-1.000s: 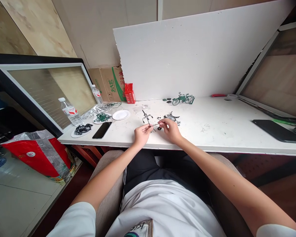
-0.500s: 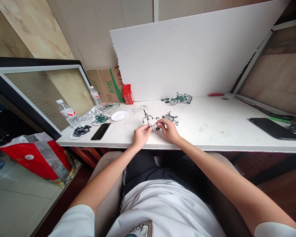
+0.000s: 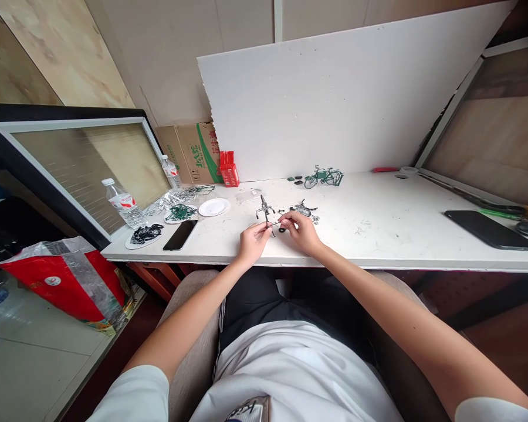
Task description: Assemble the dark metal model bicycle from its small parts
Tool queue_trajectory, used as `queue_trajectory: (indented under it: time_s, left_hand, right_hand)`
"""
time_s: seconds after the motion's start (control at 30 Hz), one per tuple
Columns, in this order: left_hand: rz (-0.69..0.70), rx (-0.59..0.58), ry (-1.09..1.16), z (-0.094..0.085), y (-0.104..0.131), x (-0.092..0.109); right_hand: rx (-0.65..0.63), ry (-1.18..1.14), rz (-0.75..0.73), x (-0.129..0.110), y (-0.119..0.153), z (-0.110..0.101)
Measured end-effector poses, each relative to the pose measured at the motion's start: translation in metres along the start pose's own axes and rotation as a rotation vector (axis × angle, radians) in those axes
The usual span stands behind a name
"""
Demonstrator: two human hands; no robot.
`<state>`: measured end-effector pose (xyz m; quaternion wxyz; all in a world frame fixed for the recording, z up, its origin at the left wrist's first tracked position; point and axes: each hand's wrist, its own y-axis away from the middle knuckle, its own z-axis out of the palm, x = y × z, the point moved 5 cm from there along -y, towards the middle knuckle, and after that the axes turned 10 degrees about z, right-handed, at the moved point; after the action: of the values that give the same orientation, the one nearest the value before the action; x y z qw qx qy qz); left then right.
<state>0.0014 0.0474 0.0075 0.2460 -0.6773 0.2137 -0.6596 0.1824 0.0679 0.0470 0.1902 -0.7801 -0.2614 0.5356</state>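
dark part [image 3: 264, 206]: small + spindly, mostly black w/ some grey; long thin bar, short crosspieces sticking out nr its far end; fine detail too small to tell
where: at fingertips of l hand [image 3: 251, 241], over front half of white desk [image 3: 391, 225]; can't tell if it touches desktop
thin piece [image 3: 275, 223]: slim dark rod, runs roughly sideways from r hand [image 3: 305, 235] toward dark part; can't tell if the two touch
l arm [image 3: 198, 310]: reaches fwd + inward, forearm crossing desk's front edge
l hand pose: nr front edge, turned inward, fingers curled
l fingers: thumb + index pinched tog on dark part
r arm [image 3: 391, 316]: reaches fwd + inward on a long diagonal
r hand pose: just beside l hand, back of hand up
r fingers: thumb + index clamped on thin piece, others bent
nr r fingertips: small black ring [image 3: 282, 230], on desk
beyond r hand: loose bike bits [image 3: 303, 207]
back of desk: green model bike [image 3: 323, 176], upright
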Motion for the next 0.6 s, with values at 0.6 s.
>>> queue_trajectory:
  time_s: [0.6]
  left_hand:
    - [-0.042,0.008,0.028,-0.0002,-0.001,-0.0045]
  right_hand:
    - [0.044,0.071,-0.127,-0.0045,0.0015,-0.0037]
